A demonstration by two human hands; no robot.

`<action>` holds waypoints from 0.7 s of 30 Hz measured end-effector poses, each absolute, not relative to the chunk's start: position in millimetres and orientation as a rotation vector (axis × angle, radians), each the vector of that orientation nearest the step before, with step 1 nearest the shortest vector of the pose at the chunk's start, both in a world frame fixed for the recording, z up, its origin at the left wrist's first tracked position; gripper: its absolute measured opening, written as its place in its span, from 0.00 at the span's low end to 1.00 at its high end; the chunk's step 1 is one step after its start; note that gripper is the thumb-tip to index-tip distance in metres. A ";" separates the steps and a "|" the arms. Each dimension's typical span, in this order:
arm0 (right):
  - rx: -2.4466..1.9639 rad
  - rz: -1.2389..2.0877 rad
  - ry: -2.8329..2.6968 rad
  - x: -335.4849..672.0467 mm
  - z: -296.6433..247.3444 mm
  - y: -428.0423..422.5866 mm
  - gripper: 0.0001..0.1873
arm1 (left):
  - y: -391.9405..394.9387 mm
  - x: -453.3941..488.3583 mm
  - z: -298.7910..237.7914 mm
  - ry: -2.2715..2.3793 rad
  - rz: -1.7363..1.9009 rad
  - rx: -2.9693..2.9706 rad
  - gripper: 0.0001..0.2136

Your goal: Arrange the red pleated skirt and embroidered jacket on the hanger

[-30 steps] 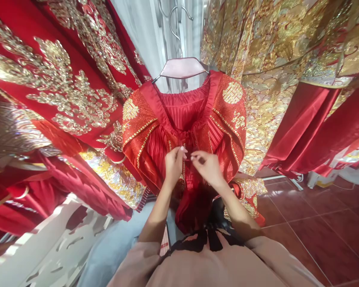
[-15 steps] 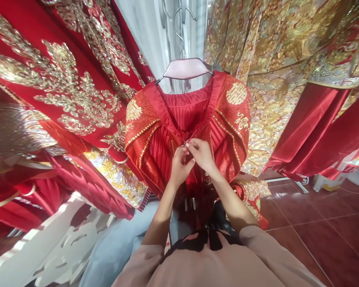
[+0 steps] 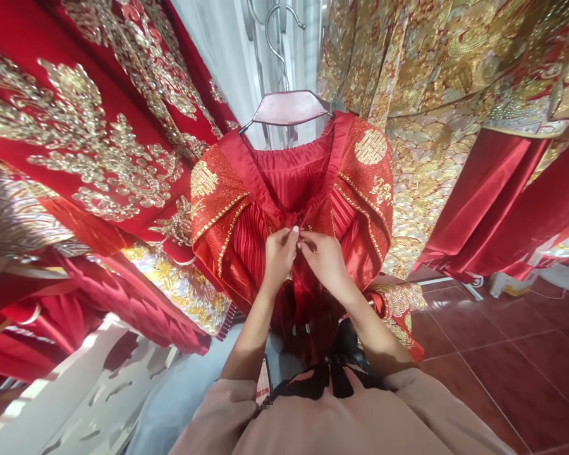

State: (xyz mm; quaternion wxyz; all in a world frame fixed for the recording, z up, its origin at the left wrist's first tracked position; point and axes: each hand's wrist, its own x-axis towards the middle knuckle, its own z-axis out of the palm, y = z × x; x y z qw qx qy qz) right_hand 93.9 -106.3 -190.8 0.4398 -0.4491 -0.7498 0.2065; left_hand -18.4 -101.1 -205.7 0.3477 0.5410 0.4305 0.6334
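A red pleated skirt [image 3: 251,237] with gold bead trim and round gold emblems hangs in front of me from a hanger [image 3: 291,109]. Its gathered waistband [image 3: 270,189] dips to a low point at the front, where a thin red drawstring [image 3: 303,221] comes out. My left hand [image 3: 279,258] pinches the drawstring between thumb and forefinger. Close beside it, my right hand [image 3: 326,258] is also closed at the fingertips on the drawstring. The fingers partly cover the cord, so its loops or knot cannot be made out.
Red garments with gold sequins [image 3: 104,145] hang at the left, above a white cut-out panel [image 3: 99,379]. Gold patterned cloth [image 3: 417,158] and red cloth [image 3: 459,196] hang at the right. Dark red floor tiles [image 3: 497,366] lie below them.
My fingers have shifted on the drawstring: the left thumb now points up, and the right fingers have curled inward and lower. The whole view has slid slightly left.
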 end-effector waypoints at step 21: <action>-0.516 1.455 -0.907 76.4 -191.4 -96.3 0.15 | -109.9 -19.6 -197.0 1.155 1.679 1.522 0.14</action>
